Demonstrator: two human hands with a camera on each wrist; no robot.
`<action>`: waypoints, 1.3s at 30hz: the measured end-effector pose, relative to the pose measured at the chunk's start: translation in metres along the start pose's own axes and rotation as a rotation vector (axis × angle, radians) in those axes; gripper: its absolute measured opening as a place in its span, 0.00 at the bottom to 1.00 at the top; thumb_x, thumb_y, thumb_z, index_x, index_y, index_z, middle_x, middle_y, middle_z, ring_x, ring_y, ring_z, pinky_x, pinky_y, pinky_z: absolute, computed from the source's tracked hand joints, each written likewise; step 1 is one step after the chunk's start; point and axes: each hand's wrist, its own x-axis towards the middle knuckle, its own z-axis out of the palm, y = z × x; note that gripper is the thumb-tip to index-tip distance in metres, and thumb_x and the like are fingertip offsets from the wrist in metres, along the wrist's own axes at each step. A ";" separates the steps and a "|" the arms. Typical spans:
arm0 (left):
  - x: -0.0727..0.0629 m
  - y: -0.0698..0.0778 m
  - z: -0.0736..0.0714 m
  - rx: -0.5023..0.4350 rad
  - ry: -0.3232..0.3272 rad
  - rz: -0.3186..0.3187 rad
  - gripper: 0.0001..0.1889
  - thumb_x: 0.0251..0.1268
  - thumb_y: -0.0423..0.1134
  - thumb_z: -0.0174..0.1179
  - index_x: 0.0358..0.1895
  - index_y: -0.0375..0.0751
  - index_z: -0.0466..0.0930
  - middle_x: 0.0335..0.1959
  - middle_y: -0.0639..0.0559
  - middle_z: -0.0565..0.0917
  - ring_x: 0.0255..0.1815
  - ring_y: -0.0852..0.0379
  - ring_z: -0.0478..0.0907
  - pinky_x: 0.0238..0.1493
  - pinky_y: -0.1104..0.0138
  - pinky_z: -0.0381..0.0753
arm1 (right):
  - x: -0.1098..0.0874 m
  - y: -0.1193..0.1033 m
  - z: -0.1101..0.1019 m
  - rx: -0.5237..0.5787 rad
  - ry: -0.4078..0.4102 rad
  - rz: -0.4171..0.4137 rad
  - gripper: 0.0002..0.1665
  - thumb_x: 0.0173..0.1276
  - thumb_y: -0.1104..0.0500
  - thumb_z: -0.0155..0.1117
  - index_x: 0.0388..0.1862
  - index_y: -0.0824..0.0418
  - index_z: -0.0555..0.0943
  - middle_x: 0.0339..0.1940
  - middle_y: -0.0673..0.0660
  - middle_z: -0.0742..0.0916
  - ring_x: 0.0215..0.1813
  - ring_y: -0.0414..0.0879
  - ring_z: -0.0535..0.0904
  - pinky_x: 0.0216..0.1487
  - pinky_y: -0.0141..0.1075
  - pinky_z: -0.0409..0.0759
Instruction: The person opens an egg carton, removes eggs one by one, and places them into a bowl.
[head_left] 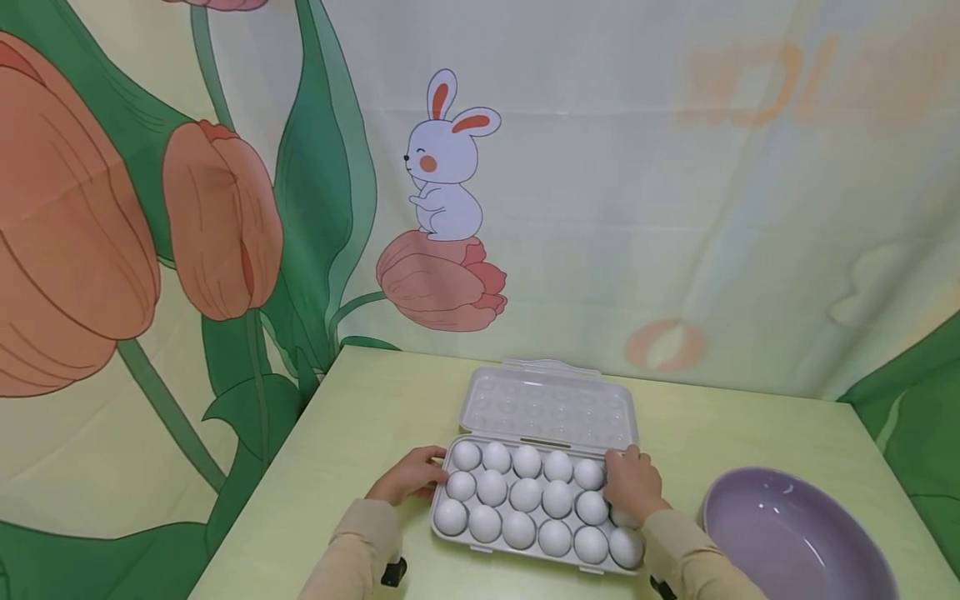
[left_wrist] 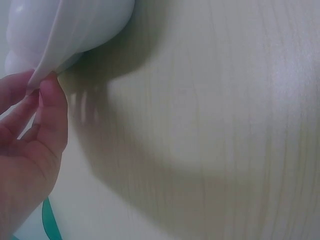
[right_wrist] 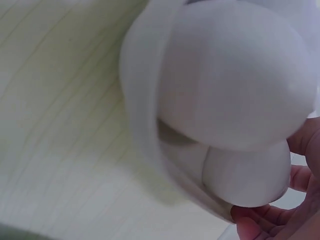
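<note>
A white plastic egg carton point(head_left: 540, 556) lies on the table with white eggs point(head_left: 557, 498) in three rows, its clear lid point(head_left: 551, 408) folded back. My left hand point(head_left: 408, 477) pinches the carton's left rim between thumb and fingers, seen close in the left wrist view. At the back right corner, my right hand point(head_left: 633, 483) curls over an egg in its cup, hiding it from the head view. In the right wrist view, two nearer eggs point(right_wrist: 235, 75) partly block its grip, and fingers point(right_wrist: 247, 227) reach the carton's rim.
To the right stands a large purple bowl point(head_left: 787, 533), cut off by the frame's lower edge. The pale yellow table point(head_left: 360, 400) ends at the back against a printed cloth backdrop point(head_left: 570, 208) with tulips and a rabbit.
</note>
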 end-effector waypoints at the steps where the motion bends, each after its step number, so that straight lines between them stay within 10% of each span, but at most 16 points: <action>1: 0.000 0.000 0.000 -0.001 0.000 0.000 0.21 0.52 0.27 0.52 0.53 0.30 0.66 0.31 0.46 0.77 0.27 0.57 0.74 0.25 0.67 0.74 | 0.000 0.000 0.001 -0.004 0.008 -0.006 0.15 0.42 0.61 0.63 0.31 0.64 0.76 0.30 0.65 0.74 0.34 0.59 0.71 0.27 0.47 0.70; 39: 0.006 -0.004 0.004 0.035 0.031 -0.004 0.21 0.53 0.26 0.52 0.54 0.30 0.67 0.35 0.43 0.78 0.30 0.56 0.75 0.29 0.63 0.77 | -0.012 0.042 -0.080 0.270 0.204 -0.099 0.24 0.41 0.63 0.59 0.42 0.68 0.74 0.38 0.68 0.77 0.34 0.58 0.74 0.34 0.47 0.73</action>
